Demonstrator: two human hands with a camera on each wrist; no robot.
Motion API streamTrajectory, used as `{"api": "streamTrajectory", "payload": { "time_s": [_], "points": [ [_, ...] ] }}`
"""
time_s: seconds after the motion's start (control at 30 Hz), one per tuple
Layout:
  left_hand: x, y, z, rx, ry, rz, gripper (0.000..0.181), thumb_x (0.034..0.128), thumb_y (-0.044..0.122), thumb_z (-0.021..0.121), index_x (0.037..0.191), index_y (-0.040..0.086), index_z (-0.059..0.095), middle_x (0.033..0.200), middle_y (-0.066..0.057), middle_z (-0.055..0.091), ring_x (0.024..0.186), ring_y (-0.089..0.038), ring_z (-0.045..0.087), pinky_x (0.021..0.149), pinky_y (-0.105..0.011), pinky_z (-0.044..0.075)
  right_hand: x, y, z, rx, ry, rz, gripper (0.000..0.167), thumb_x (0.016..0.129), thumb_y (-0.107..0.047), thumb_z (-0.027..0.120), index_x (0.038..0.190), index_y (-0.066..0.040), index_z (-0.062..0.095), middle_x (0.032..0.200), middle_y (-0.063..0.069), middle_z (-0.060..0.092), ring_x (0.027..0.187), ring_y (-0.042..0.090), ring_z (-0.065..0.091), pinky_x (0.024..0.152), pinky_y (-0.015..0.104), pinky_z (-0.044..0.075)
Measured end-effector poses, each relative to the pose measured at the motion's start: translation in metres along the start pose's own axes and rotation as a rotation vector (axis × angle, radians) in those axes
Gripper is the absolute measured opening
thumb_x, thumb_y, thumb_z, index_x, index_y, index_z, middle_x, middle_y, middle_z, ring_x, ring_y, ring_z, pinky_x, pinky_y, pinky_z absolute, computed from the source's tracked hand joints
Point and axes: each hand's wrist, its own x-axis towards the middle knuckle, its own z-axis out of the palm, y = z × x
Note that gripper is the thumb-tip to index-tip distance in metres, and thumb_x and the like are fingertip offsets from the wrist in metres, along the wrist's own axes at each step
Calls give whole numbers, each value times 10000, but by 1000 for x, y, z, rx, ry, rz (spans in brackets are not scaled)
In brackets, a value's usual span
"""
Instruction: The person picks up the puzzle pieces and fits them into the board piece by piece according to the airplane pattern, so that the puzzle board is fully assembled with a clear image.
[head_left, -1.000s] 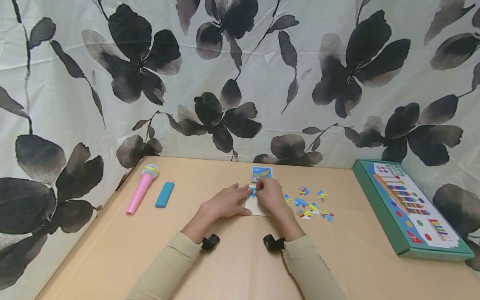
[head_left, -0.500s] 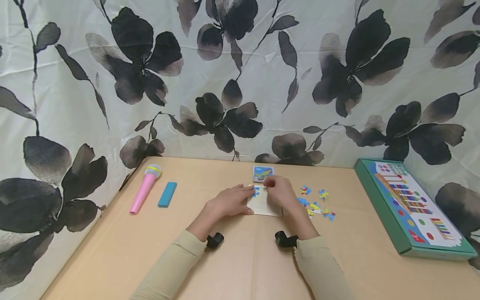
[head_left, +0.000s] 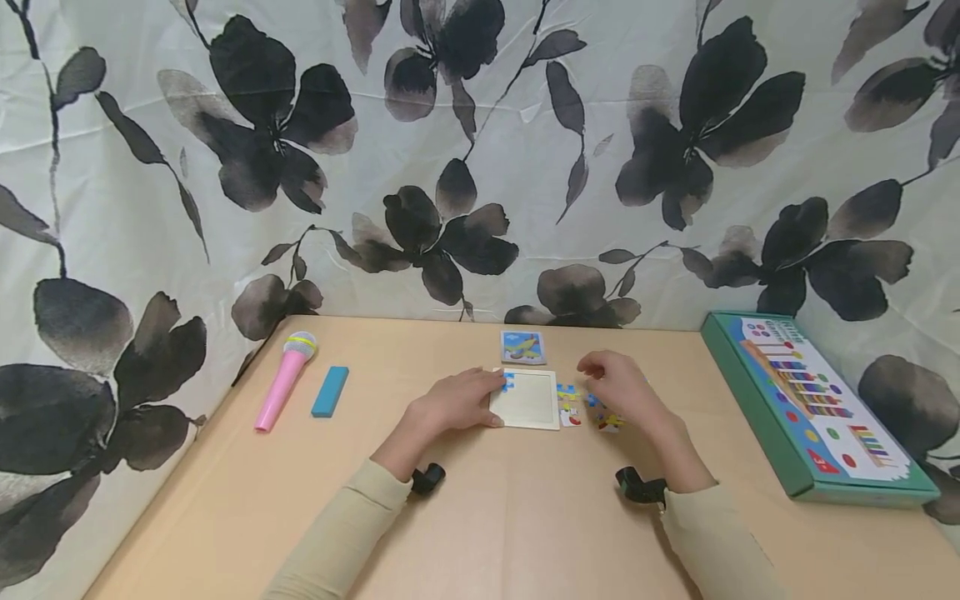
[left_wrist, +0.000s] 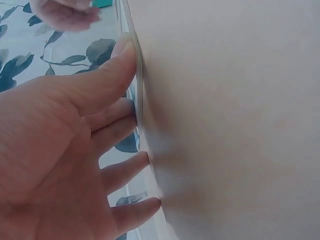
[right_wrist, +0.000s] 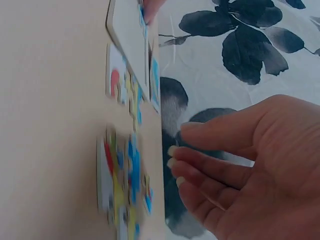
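A cream puzzle tray (head_left: 534, 402) lies on the table with a blue jigsaw piece (head_left: 507, 382) in its far left corner. My left hand (head_left: 459, 400) rests at the tray's left side, index finger over that corner and thumb at the near corner; in the left wrist view its fingers (left_wrist: 117, 135) look mostly straight. Over the loose puzzle pieces (right_wrist: 132, 175) right of the tray hovers my right hand (head_left: 621, 387). Its fingers are loosely bent, thumb apart from them, with nothing visible between; the hand covers part of the pile. Behind the tray lies a small picture card (head_left: 523, 347).
A pink toy microphone (head_left: 283, 379) and a blue block (head_left: 330, 392) lie at the left. The large green box (head_left: 825, 408) stands on the right side of the table. A floral cloth (head_left: 450, 167) hangs along the back edge.
My right hand has left the tray and moved right, over the loose pieces. More of the tray and the pieces beside it now shows. My left hand has stayed at the tray's left side.
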Motion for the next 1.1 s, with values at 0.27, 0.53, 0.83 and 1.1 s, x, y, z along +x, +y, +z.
{"api": "streamTrajectory", "payload": {
  "time_s": [0.27, 0.53, 0.83, 1.1],
  "points": [
    [-4, -1, -1, 11, -8, 9, 756, 892, 419, 714, 1523, 133, 412, 1611, -15, 364, 1506, -322, 306, 1212, -462, 308, -7, 19, -1, -44, -102, 44, 292, 820, 18, 714, 1109, -9, 689, 1017, 139, 646, 913, 259, 547, 839, 408, 534],
    [-5, 0, -2, -13, -8, 24, 746, 898, 404, 709, 1519, 112, 416, 1614, -30, 354, 1507, -337, 299, 1221, -468, 288, -4, 20, 6, -31, -96, 113, 275, 797, 51, 698, 1062, -21, 683, 975, 129, 637, 893, 259, 538, 781, 345, 532],
    [-3, -2, 1, -17, -16, 32, 755, 908, 413, 695, 1529, 109, 393, 1621, -27, 337, 1516, -325, 283, 1231, -463, 269, -6, 18, 5, 16, -81, 163, 204, 808, 52, 678, 997, -26, 688, 910, 119, 603, 862, 251, 527, 670, 280, 485],
    [-3, -3, 1, -3, -11, 38, 750, 907, 412, 696, 1526, 109, 400, 1618, -41, 346, 1510, -346, 287, 1226, -476, 277, -5, 0, -5, 79, -35, 106, 201, 829, 60, 570, 933, -22, 720, 837, 109, 605, 809, 235, 517, 631, 279, 428]
  ]
}}
